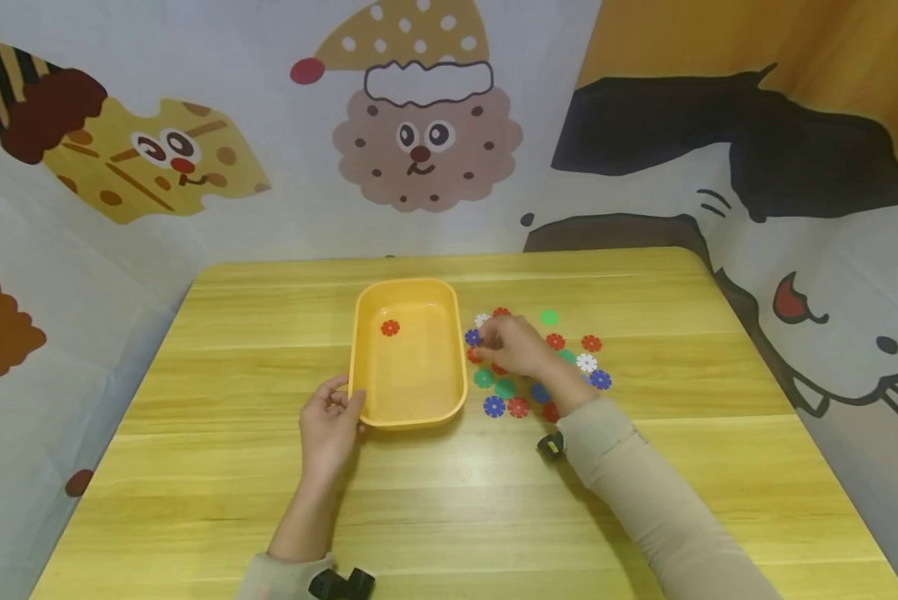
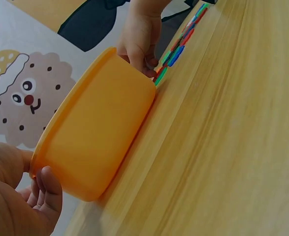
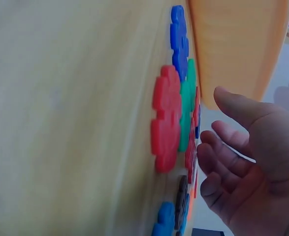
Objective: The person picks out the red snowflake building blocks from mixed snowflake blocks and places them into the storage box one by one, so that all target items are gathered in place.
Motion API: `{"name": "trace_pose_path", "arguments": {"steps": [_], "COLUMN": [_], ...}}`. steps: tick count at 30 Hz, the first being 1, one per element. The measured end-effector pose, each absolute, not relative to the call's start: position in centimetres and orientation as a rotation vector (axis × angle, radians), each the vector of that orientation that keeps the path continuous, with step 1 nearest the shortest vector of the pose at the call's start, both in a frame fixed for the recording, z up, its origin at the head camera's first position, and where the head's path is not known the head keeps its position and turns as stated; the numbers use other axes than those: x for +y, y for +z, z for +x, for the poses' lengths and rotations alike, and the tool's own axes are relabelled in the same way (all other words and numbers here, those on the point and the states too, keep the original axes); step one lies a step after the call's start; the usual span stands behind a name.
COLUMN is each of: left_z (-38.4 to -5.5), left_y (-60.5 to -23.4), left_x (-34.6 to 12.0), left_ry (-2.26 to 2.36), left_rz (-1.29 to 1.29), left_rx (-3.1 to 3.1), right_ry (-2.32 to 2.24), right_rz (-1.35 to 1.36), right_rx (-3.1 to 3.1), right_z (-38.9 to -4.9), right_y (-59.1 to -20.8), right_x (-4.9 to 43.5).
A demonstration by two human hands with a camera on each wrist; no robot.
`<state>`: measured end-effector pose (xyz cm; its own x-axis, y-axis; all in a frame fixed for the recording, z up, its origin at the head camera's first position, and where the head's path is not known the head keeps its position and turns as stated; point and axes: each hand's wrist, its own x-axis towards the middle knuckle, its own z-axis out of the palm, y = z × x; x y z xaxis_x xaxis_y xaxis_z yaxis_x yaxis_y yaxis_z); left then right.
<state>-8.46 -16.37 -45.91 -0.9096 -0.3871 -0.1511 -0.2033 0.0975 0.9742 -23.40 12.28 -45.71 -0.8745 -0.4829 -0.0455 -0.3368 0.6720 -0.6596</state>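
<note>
1. Head view shows your left hand [image 1: 327, 429] on the near-left corner of a shallow, round-cornered yellow-orange plastic tray [image 1: 415, 379]. Thumb's hooked on the rim and the other fingers are curled against the outside, so you've got a real pinch on it.
2. Why that corner? I'd guess it's to steady the tray while your hand keeps clear of the inside.
3. Tray's on the light yellow wood-grain table [image 1: 434, 517], just left of the loose pieces. Looks like a handy spot tbh, since your right hand can cover both without much of a stretch.
4. Your right hand [image 1: 515, 344] is over the left part of the scatter, near the tray's right wall. Right wrist view has your thumb well apart from loosely bent fingers, nothing visible in the gap. Can't tell if a fingertip is brushing a piece.
5. Inside the tray: one red, notched, flower-shaped plastic disc [image 1: 391, 328], lying on the floor toward the far-left corner. The rest of the floor is bare.
6. Outside it, you've got similar discs on the table: red [image 1: 518, 407], blue [image 1: 495, 407], green [image 1: 505, 388] and white [image 1: 586, 362]. Your right hand and forearm cover some, so no exact count from me.
</note>
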Motion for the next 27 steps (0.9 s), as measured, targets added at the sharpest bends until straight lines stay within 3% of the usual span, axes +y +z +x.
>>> {"name": "trace_pose_path", "arguments": {"steps": [27], "left_z": [-8.43], "left_y": [-46.22], "left_x": [-16.44], "left_ry": [-1.927], "left_rz": [0.582], "left_rx": [-2.226], "right_ry": [-0.878], "right_rz": [-0.624], "right_rx": [2.615], "right_z": [-23.35], "right_y": [-45.91], "right_x": [11.29]}}
